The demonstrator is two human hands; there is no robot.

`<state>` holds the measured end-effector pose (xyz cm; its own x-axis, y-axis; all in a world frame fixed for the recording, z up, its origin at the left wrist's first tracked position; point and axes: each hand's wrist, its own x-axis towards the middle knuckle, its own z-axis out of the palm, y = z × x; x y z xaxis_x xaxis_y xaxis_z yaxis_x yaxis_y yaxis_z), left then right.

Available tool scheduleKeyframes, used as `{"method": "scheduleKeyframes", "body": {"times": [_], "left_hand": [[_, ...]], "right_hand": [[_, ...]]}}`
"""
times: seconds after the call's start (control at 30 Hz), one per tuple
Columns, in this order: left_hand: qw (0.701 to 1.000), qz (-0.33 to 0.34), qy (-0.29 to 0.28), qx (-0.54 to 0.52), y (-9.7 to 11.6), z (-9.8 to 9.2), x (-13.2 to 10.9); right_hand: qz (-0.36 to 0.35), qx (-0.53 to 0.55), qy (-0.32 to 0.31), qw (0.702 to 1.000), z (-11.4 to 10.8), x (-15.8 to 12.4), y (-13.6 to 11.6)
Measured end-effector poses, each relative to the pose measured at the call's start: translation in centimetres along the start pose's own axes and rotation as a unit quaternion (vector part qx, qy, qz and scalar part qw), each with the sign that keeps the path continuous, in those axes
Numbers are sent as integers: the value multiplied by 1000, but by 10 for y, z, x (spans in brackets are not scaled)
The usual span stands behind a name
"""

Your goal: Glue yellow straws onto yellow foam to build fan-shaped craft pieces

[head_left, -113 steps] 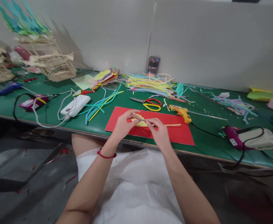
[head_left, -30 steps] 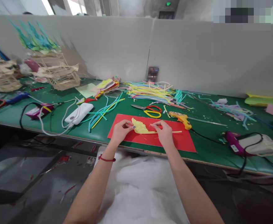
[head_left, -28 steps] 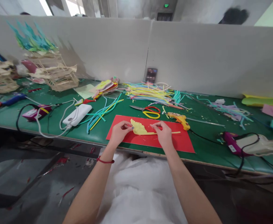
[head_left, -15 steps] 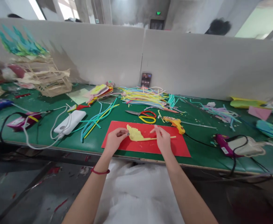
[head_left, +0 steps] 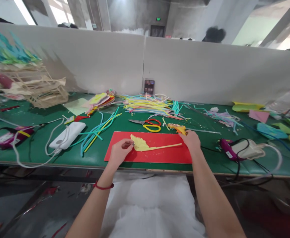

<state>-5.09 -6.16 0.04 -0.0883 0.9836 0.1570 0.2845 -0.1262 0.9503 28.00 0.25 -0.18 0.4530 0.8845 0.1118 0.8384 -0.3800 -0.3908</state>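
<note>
My left hand (head_left: pixel 121 151) is closed in a pinch at the left edge of a yellow wing-shaped piece (head_left: pixel 141 144), built from short strips set side by side. A long yellow strip (head_left: pixel 168 145) runs out to the right from its lower edge. The piece lies on a red board (head_left: pixel 160 157) at the table's front edge. Over at the board's upper right corner, my right hand (head_left: pixel 192 141) has its fingers round the handle of a yellow-orange hot glue gun (head_left: pixel 177 127). Its fingertips are partly hidden.
Scissors (head_left: pixel 147 125) with red and yellow handles lie behind the board. Farther back is a pile of coloured strips (head_left: pixel 147 105). A white power bank (head_left: pixel 68 135) with cables lies left; a purple device (head_left: pixel 228 150) with a cord lies right. A grey partition (head_left: pixel 97 59) stands behind.
My right hand has moved from above the yellow strip to the right and taken hold of the glue gun's handle. My left hand stays at the wing-shaped piece. The view has shifted slightly.
</note>
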Motion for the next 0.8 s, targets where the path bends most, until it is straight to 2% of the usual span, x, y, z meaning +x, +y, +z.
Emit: {"method": "scheduleKeyframes", "body": {"times": [0.1,0.23,0.37,0.5,0.63,0.8], "left_hand": [[1000,4,1,4,-2,1,1],[1000,4,1,8,-1,1,1],[1000,9,-7,-14,1,1,1],[999,10,0,-37,-2,0,3],[999,-2,21,-40,-6,-1,5],[999,-7,32,-12,-4,-1,5]], "right_hand": [[-23,77,72,994,14,8,12],[-7,153,175,973,26,13,20],[5,115,202,973,23,9,13],[-72,146,252,954,14,2,6],[-148,210,249,934,12,1,3],[-153,234,235,931,16,1,0]]}}
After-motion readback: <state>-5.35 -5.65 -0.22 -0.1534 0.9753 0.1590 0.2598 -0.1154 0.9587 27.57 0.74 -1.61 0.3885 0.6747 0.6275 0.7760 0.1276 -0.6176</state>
